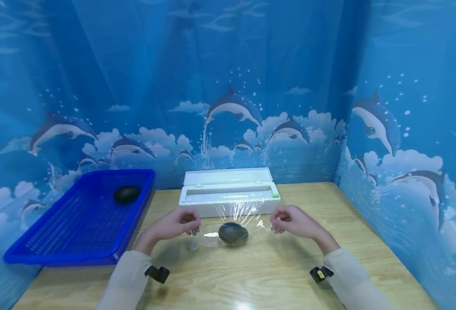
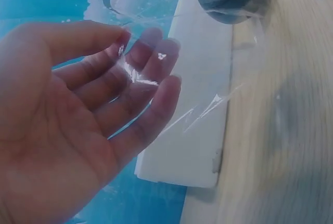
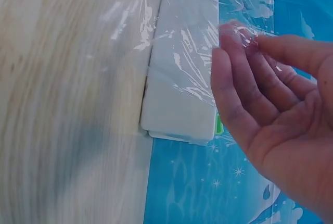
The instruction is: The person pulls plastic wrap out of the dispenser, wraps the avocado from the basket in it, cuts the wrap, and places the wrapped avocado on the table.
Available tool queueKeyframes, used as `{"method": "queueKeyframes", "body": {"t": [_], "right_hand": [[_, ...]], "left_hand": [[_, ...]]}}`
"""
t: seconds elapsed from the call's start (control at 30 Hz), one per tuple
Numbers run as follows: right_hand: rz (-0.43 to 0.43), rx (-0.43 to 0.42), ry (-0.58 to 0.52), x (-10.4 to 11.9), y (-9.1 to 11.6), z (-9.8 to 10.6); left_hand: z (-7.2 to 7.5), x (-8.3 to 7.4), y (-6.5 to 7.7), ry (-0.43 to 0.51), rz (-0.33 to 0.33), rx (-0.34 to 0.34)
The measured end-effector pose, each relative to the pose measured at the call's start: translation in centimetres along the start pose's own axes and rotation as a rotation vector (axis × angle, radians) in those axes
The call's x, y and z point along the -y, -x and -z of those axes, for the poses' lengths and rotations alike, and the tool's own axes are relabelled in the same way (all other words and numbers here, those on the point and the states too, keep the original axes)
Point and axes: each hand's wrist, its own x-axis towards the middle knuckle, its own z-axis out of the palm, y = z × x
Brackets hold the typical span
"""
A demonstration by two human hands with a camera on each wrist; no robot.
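A sheet of clear plastic wrap (image 1: 211, 235) is stretched between my two hands, over a dark, egg-shaped avocado (image 1: 233, 233) that shows through the film. My left hand (image 1: 174, 224) pinches one edge of it between thumb and fingertips, left of the avocado. On the other side my right hand (image 1: 295, 221) pinches the opposite edge the same way. Bright creases run from the film up toward a white wrap dispenser box (image 1: 228, 209), whose lid (image 1: 228, 176) stands raised behind it. A small green slider (image 1: 275, 195) sits at the box's right end.
To the left stands a blue plastic basket (image 1: 63, 259) with a second dark avocado (image 1: 126, 194) inside. The wooden table (image 1: 212, 286) ends at a blue dolphin-print curtain (image 1: 166, 86) behind and on the right.
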Motion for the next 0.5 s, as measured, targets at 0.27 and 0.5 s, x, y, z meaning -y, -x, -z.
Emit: {"method": "queueKeyframes", "body": {"t": [0.27,0.5], "right_hand": [[-0.116,-0.112,-0.021,-0.2,-1.0,-0.6],[-0.291,-0.225,0.001,-0.8,-2.4,-1.8]], "left_hand": [[0.0,1.1,-0.4,0.032,0.048,-0.026],[-0.5,2.4,-1.4,-0.008,0.031,-0.074]]}}
